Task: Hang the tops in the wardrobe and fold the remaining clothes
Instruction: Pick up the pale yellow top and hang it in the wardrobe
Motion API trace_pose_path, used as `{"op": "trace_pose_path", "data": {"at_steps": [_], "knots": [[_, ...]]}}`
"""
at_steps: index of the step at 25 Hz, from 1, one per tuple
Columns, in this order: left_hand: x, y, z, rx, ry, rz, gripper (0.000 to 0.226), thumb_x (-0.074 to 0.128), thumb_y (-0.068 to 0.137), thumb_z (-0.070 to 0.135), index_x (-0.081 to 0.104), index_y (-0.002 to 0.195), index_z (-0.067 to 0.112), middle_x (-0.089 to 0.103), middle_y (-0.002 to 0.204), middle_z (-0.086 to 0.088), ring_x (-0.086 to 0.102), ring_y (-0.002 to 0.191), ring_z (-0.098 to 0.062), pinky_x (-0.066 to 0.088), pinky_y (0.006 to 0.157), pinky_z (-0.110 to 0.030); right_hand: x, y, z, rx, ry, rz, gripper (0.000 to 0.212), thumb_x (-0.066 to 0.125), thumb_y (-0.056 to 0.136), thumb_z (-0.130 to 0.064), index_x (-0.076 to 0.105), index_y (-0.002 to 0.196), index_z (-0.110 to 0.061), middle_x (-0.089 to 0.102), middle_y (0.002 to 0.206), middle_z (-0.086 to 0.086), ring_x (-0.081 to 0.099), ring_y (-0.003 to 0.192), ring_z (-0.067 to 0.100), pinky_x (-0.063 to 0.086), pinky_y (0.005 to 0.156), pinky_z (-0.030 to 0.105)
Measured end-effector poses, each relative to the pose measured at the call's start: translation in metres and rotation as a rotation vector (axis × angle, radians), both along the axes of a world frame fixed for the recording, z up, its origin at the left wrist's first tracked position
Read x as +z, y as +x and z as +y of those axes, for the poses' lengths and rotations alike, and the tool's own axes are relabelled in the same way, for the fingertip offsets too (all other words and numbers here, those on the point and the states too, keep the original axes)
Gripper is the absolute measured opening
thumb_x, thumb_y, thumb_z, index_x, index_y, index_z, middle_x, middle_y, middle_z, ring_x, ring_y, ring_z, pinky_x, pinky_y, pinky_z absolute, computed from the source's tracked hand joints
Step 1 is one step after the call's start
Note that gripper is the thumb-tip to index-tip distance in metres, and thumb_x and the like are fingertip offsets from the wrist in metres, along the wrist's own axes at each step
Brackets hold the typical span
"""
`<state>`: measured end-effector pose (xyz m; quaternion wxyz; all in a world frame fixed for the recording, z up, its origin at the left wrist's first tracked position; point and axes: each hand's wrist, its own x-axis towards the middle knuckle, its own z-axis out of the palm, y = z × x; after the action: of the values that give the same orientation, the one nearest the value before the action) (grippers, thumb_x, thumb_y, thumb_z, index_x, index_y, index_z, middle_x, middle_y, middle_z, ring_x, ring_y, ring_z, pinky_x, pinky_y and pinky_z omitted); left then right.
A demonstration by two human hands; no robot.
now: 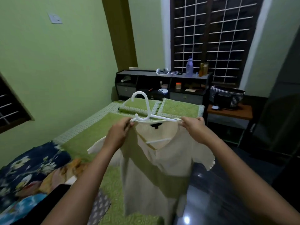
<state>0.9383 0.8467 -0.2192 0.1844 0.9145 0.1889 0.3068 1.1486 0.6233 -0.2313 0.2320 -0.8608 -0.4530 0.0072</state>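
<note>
From the head camera, I held a cream top (162,159) up over the green bed (90,137), its shoulders draped on a white hanger (146,109). My left hand (118,132) pinched the left shoulder at the hanger's end; my right hand (193,125) pinched the right shoulder. More clothes (30,172) lay heaped at the bed's left.

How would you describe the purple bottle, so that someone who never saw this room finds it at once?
Look at the big barred window behind the bed. Below it stands a dark headboard shelf, and on its top surface, right of the white headphones, stands the purple bottle. It is the tallest thing there and pale violet, while the jar beside it is shorter and amber.
</note>
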Motion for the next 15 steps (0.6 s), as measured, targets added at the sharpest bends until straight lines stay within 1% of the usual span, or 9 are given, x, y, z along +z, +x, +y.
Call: {"op": "trace_pose_path", "data": {"at_steps": [2, 3, 5, 7, 8, 10, 12, 14, 15], "knots": [[0.000, 0.065, -0.008, -0.094, 0.030, 0.000, 0.026, 0.048, 0.098, 0.033, 0.060, 0.113, 0.017, 0.064, 0.102, -0.001, 0.058, 0.089, -0.019, 0.039, 0.068, -0.030, 0.011, 0.037, -0.008, -0.023, 0.031, -0.117, 0.027, 0.030, 0.104, -0.030, 0.035, 0.078, -0.022, 0.047, 0.077, -0.008, 0.047, 0.086, 0.019, 0.020, 0.078, 0.033], [0.001, 0.099, -0.012, -0.120, 0.044, 0.003, 0.028, 0.047, 0.097, 0.036, 0.059, 0.115, 0.017, 0.065, 0.103, -0.002, 0.060, 0.090, -0.021, 0.040, 0.068, -0.030, 0.016, 0.061, -0.015, -0.049, 0.051, -0.143, 0.027, 0.031, 0.104, -0.031, 0.034, 0.078, -0.022, 0.045, 0.077, -0.008, 0.046, 0.082, 0.018, 0.021, 0.076, 0.033], [0.006, 0.152, -0.015, -0.138, 0.060, 0.034, 0.034, 0.046, 0.097, 0.041, 0.057, 0.117, 0.015, 0.065, 0.103, -0.006, 0.061, 0.091, -0.025, 0.043, 0.067, -0.032, 0.022, 0.110, -0.034, -0.073, 0.105, -0.195, 0.024, 0.034, 0.102, -0.031, 0.039, 0.081, -0.020, 0.047, 0.083, -0.006, 0.045, 0.080, 0.018, 0.023, 0.073, 0.033], [0.005, 0.198, -0.019, -0.170, 0.083, 0.067, 0.041, 0.042, 0.096, 0.048, 0.056, 0.115, 0.015, 0.065, 0.100, -0.010, 0.062, 0.089, -0.028, 0.045, 0.066, -0.035, 0.025, 0.153, -0.055, -0.123, 0.139, -0.224, 0.026, 0.035, 0.102, -0.031, 0.044, 0.083, -0.017, 0.049, 0.084, -0.006, 0.049, 0.082, 0.022, 0.024, 0.070, 0.034], [0.005, 0.225, -0.026, -0.187, 0.096, 0.075, 0.039, 0.041, 0.097, 0.047, 0.055, 0.114, 0.015, 0.065, 0.099, -0.010, 0.061, 0.088, -0.029, 0.044, 0.065, -0.036, 0.027, 0.175, -0.064, -0.147, 0.145, -0.219, 0.027, 0.034, 0.102, -0.031, 0.047, 0.085, -0.014, 0.050, 0.084, -0.006, 0.051, 0.084, 0.024, 0.023, 0.069, 0.033], [0.008, 0.279, -0.046, -0.199, 0.135, 0.067, 0.028, 0.041, 0.099, 0.039, 0.053, 0.109, 0.015, 0.063, 0.100, -0.010, 0.060, 0.090, -0.029, 0.039, 0.064, -0.035, 0.029, 0.210, -0.077, -0.194, 0.141, -0.207, 0.029, 0.035, 0.102, -0.032, 0.050, 0.088, -0.011, 0.054, 0.086, -0.003, 0.052, 0.087, 0.024, 0.022, 0.069, 0.033], [0.017, 0.334, -0.067, -0.233, 0.130, 0.055, 0.020, 0.041, 0.100, 0.034, 0.049, 0.094, 0.016, 0.060, 0.094, -0.007, 0.057, 0.089, -0.029, 0.036, 0.064, -0.037, 0.028, 0.239, -0.092, -0.221, 0.133, -0.192, 0.029, 0.035, 0.101, -0.033, 0.050, 0.088, -0.012, 0.055, 0.087, -0.003, 0.052, 0.084, 0.023, 0.025, 0.070, 0.034], [0.024, 0.391, -0.080, -0.336, 0.142, 0.015, 0.023, 0.042, 0.099, 0.032, 0.044, 0.084, 0.015, 0.056, 0.085, -0.002, 0.056, 0.083, -0.027, 0.038, 0.063, -0.039, 0.029, 0.274, -0.116, -0.273, 0.113, -0.168, 0.028, 0.033, 0.102, -0.035, 0.046, 0.085, -0.016, 0.051, 0.081, -0.006, 0.050, 0.079, 0.020, 0.032, 0.073, 0.037], [0.026, 0.417, -0.085, -0.385, 0.162, -0.003, 0.025, 0.042, 0.099, 0.033, 0.045, 0.084, 0.014, 0.056, 0.084, -0.002, 0.056, 0.082, -0.026, 0.041, 0.063, -0.040, 0.030, 0.291, -0.128, -0.311, 0.083, -0.162, 0.027, 0.032, 0.102, -0.035, 0.044, 0.084, -0.020, 0.049, 0.080, -0.008, 0.049, 0.078, 0.018, 0.033, 0.076, 0.037]]}}
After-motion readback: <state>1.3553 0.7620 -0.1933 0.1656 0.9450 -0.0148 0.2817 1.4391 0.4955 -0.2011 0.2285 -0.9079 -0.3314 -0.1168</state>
